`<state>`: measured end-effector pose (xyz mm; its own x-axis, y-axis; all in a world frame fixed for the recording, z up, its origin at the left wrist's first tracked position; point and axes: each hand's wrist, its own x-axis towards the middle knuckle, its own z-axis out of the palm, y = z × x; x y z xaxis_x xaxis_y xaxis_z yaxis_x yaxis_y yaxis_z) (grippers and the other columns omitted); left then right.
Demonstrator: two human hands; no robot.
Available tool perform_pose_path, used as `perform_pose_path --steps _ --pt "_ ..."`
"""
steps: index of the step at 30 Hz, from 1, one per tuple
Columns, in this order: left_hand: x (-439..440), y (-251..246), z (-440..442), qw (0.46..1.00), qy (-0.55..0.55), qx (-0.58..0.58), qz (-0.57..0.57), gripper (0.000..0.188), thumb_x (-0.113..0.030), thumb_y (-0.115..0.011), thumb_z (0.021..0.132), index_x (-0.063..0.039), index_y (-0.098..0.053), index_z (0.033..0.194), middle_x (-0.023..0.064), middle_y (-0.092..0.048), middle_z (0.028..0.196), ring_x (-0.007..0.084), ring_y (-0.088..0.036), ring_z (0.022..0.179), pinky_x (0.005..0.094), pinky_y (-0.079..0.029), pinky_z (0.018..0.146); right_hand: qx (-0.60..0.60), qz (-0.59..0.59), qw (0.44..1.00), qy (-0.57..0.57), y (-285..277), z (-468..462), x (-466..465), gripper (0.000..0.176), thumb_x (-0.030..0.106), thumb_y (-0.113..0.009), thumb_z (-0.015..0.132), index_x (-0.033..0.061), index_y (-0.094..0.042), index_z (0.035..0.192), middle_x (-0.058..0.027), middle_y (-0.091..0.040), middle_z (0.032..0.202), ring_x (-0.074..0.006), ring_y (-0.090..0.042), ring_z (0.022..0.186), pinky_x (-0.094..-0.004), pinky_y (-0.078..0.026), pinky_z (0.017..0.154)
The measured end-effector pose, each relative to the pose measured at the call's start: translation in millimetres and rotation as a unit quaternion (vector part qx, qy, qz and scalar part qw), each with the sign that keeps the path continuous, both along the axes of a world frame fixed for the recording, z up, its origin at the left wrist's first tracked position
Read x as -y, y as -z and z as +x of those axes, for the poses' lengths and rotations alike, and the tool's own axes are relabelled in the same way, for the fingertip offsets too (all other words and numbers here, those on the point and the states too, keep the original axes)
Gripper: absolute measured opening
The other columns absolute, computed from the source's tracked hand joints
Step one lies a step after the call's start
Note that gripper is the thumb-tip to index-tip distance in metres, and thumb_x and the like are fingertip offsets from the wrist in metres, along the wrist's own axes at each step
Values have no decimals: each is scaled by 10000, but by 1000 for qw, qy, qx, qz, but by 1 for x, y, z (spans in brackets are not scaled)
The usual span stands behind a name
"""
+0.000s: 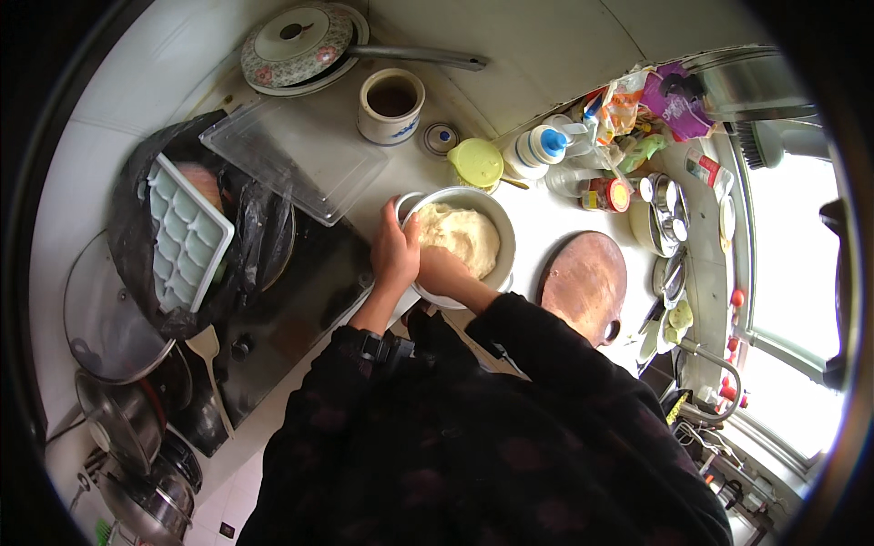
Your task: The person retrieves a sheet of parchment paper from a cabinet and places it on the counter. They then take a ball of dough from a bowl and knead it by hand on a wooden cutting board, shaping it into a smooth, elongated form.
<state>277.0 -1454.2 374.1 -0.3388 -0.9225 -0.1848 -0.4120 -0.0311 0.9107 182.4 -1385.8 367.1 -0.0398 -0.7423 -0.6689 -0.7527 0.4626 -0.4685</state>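
In front of me a round metal pot (506, 235) with a loop handle stands at the counter's front edge. A pale lump of dough (459, 235) fills much of it, its surface rough and folded. My left hand (397, 247) grips the pot's left rim beside the handle, thumb over the edge. Inside the pot, my right hand (445, 270) presses against the dough's near left side. Its fingers are bent and partly hidden, so whether they grasp any dough is unclear.
An oval wooden cutting board (586, 281) lies to the right. Behind the pot are a yellow-green lidded container (476, 164) and a ceramic jar (391, 109). A clear plastic lid (300, 153) and a pale green molded tray (188, 235) are on the left, near the black stove (300, 293).
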Motion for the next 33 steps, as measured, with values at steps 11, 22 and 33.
perform_pose_path --steps 11,22,33 --pt "0 -2 1 1000 -4 10 -10 486 -314 -533 1028 -43 -412 1413 265 -619 1264 468 -598 1129 511 -483 935 -23 -28 990 134 -38 18 1 323 267 -558 908 17 -728 1023 -270 -717 973 -434 -698 955 -518 -548 822" --pt "0 -3 2 1000 14 -1 -27 495 -317 -525 1030 -45 -407 1426 277 -624 1259 476 -608 1114 517 -486 924 -16 -105 994 -1 20 -1 24 283 244 -594 868 -13 -711 870 -268 -708 886 -429 -699 835 -506 -542 743" --pt "7 -13 4 997 32 32 -55 460 -309 -574 997 -38 -461 1351 268 -663 1143 475 -632 1028 538 -494 846 -195 -282 938 58 -69 -41 7 493 379 -768 817 29 -632 1137 -178 -595 1176 -363 -551 1142 -447 -448 963"
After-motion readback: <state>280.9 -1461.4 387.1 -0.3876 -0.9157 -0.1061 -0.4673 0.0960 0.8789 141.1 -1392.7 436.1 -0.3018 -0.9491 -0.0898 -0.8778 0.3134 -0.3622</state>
